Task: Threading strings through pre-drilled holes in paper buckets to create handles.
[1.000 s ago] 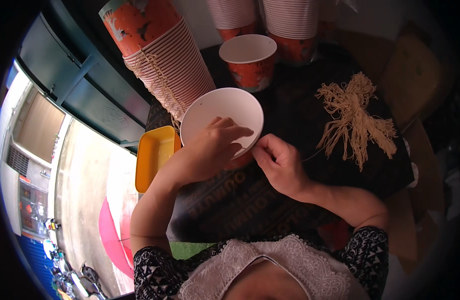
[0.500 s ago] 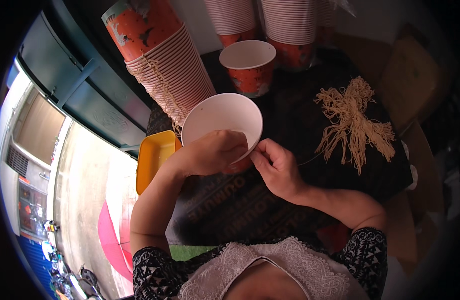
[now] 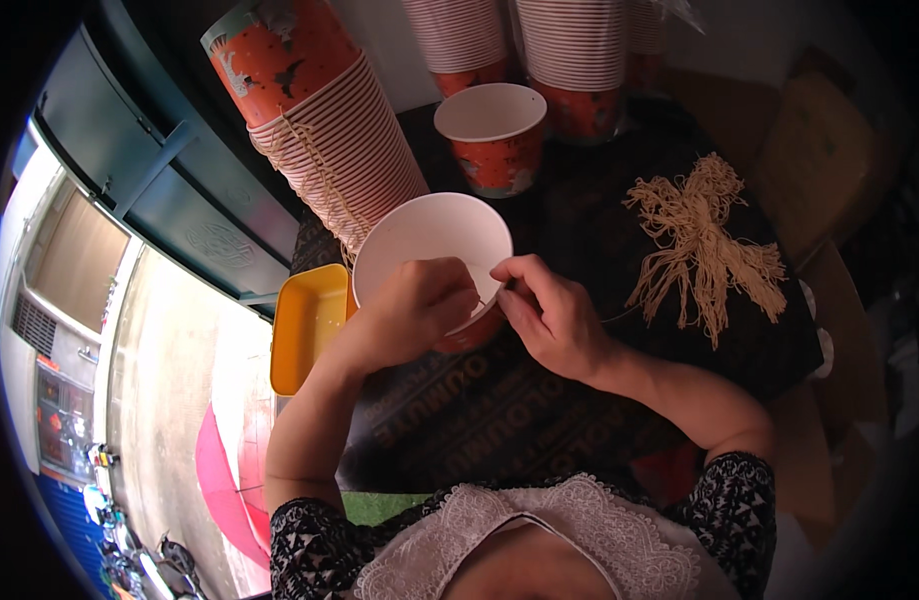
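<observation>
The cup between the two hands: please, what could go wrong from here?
The cup might tip, as the left hand and right hand are both at its near side. The left forearm, close to the yellow box in this view, could knock it. The loose string bundle could tangle.

Left hand (image 3: 404, 312) at paper tub (image 3: 429, 230); fingertips hidden. Wrapped stacks (image 3: 571, 50) beyond tub: tops cut off by upper edge.

Left hand (image 3: 411, 308) back up, fingers curled, tips partly hidden. Right hand (image 3: 559, 325) just right of it, thumb and index angled toward left's fingers. Left forearm (image 3: 314, 415), right forearm (image 3: 684, 400) angle back from grip, spread apart.
</observation>
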Demonstrator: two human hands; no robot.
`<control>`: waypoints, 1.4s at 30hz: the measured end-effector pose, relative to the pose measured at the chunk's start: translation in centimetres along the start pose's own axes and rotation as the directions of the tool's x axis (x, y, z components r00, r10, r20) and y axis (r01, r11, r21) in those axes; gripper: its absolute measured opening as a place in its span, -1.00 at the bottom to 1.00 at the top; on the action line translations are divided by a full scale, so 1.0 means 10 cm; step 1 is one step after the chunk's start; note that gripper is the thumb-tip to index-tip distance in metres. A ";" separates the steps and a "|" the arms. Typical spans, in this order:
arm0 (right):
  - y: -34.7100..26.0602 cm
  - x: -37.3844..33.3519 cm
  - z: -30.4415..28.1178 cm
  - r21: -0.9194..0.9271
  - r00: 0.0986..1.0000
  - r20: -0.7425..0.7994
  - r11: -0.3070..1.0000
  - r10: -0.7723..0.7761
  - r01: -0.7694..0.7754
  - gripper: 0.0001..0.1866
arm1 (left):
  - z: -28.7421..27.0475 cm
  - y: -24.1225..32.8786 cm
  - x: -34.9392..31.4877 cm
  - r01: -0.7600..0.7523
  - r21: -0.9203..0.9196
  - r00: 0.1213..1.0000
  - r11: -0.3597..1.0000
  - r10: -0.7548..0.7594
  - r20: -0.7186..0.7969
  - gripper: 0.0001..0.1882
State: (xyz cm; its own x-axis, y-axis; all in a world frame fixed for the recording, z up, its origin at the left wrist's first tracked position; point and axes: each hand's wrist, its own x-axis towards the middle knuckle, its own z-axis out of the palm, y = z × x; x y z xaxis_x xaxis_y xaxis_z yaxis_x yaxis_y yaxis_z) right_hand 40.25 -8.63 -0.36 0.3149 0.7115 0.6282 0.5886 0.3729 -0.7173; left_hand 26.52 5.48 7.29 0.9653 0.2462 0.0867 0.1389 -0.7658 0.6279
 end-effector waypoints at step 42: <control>0.46 0.61 -0.07 0.223 0.988 0.115 0.966 0.105 -0.128 -0.74 | 0.15 -0.19 0.43 0.061 -0.583 0.946 0.810 -0.233 -0.224 -0.81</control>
State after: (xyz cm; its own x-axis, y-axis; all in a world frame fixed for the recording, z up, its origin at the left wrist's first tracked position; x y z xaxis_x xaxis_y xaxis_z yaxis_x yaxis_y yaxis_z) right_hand 45.40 -3.00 0.44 0.2873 0.8101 0.5111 0.3620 0.4021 -0.8410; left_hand 30.77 7.10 5.26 0.8315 0.5447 0.1093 0.0425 -0.2585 0.9651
